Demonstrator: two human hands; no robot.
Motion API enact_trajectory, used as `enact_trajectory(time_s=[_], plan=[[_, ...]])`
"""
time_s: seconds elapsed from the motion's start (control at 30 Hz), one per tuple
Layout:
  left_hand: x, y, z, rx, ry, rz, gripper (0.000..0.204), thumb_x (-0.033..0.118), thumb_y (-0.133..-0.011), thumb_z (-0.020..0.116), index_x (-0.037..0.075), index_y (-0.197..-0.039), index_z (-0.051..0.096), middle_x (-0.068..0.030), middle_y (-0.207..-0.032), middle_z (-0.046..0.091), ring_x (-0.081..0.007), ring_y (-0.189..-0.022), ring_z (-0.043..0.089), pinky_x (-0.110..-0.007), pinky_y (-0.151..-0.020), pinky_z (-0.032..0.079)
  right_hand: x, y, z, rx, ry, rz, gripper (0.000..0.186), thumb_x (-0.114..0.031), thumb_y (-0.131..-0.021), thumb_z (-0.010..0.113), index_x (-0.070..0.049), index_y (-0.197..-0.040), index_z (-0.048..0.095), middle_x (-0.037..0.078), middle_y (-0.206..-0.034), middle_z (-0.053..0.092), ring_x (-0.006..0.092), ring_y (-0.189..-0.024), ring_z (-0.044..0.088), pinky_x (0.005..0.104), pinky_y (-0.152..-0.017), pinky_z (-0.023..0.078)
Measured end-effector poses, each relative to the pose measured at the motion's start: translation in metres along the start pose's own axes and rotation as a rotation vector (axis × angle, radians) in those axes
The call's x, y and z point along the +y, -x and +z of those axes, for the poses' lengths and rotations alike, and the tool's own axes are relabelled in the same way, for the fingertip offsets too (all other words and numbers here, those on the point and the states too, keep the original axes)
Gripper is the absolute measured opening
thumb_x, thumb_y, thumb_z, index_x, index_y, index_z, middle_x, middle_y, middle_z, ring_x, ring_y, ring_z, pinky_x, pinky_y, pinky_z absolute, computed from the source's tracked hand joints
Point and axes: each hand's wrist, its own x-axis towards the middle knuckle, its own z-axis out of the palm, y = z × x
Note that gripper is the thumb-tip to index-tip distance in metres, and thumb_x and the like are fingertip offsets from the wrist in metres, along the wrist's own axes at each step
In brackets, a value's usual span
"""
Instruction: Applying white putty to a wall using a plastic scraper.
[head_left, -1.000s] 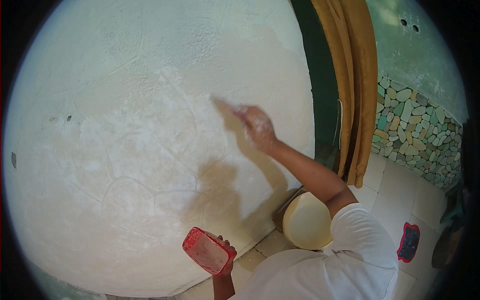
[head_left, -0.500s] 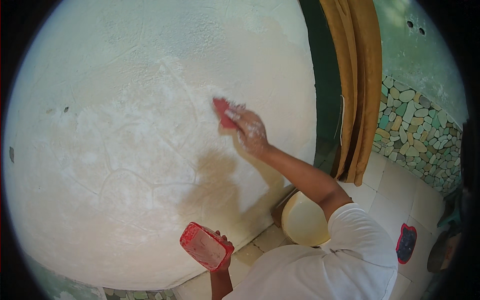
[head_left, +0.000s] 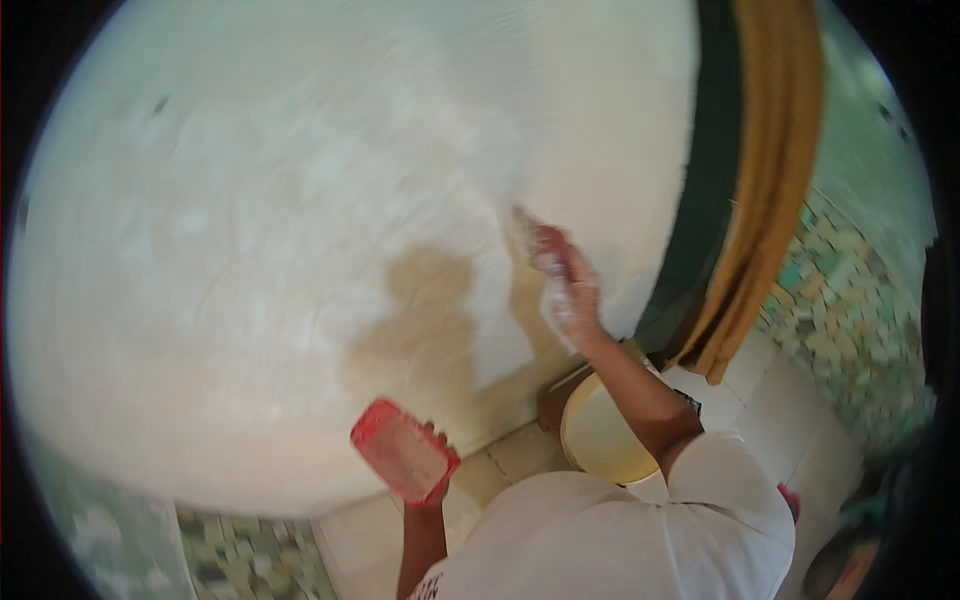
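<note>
My right hand [head_left: 573, 295], smeared with white, grips a flat red tool [head_left: 550, 245] at the large off-white curved wall [head_left: 250, 200]; blur hides whether the tool touches it. Lower in the picture, my left hand [head_left: 439, 442] is closed round a shallow red rectangular tub [head_left: 398, 450] with pale residue inside, its fingers showing along the tub's right side. The wall has patchy white areas and faint lines, with shadows of my head and arm across it.
A round cream basin [head_left: 590, 425] stands on the tiled floor [head_left: 760, 420] at the wall's foot, beside my right forearm. Brown hanging fabric [head_left: 765, 180] borders a dark green recess [head_left: 700, 210] at the right, near a pebble-mosaic surface [head_left: 840, 300]. Dark objects lie at the lower right.
The view has swung, shifting the wall's edge rightward and blurring it. My right hand with the red tool now sits further right and lower in the picture; my left hand with the tub sits slightly higher.
</note>
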Motion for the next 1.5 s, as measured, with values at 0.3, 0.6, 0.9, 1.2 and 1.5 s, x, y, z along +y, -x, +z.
enact_trajectory(time_s=[0.3,0.6,0.9,1.2,1.5], plan=[[-0.019,-0.056,0.041,0.215,-0.231,0.223,0.073,0.062,-0.09,0.053,0.014,-0.144,0.042,-0.0097,-0.14,0.052,-0.031,-0.125,0.053,-0.053,-0.103,0.046,-0.084,0.032,-0.03,-0.41,0.054,0.423,0.03,-0.005,-0.09,0.069,0.002,-0.119,0.062,0.003,-0.106,0.067,0.0091,-0.094,0.06,0.0247,-0.086,0.047],[-0.015,-0.06,0.071,0.44,-0.405,0.182,0.074,0.067,-0.095,0.041,0.012,-0.144,0.044,-0.0109,-0.14,0.053,-0.031,-0.126,0.052,-0.048,-0.105,0.045,-0.145,0.018,0.016,-1.076,0.485,0.201,0.023,-0.01,-0.087,0.065,-0.002,-0.107,0.06,0.02,-0.079,0.064,0.0391,-0.067,0.061,0.0402,-0.067,0.049],[-0.012,-0.073,0.08,0.535,-0.551,0.084,0.07,0.066,-0.098,0.036,0.009,-0.136,0.05,-0.0086,-0.12,0.065,-0.0212,-0.106,0.066,-0.039,-0.092,0.055,-0.152,-0.015,0.038,-1.347,0.791,-0.033,0.023,-0.007,-0.082,0.065,-0.003,-0.104,0.061,0.019,-0.073,0.064,0.0374,-0.065,0.061,0.0428,-0.064,0.047],[-0.012,-0.078,0.073,0.55,-0.639,0.04,0.073,0.067,-0.095,0.042,0.005,-0.133,0.051,-0.009,-0.115,0.067,-0.0189,-0.097,0.069,-0.036,-0.087,0.057,-0.146,-0.018,0.052,-1.509,0.96,0.077,0.022,-0.009,-0.082,0.065,-0.007,-0.103,0.062,0.018,-0.072,0.064,0.0369,-0.071,0.06,0.0452,-0.078,0.046],[-0.019,-0.081,0.067,0.519,-0.775,0.094,0.074,0.068,-0.094,0.043,0.004,-0.13,0.05,-0.0095,-0.116,0.066,-0.0172,-0.099,0.067,-0.034,-0.086,0.056,-0.141,-0.016,0.05,-1.63,0.944,0.294,0.017,-0.014,-0.085,0.063,-0.003,-0.098,0.062,0.02,-0.078,0.062,0.0391,-0.082,0.058,0.0466,-0.078,0.045]])
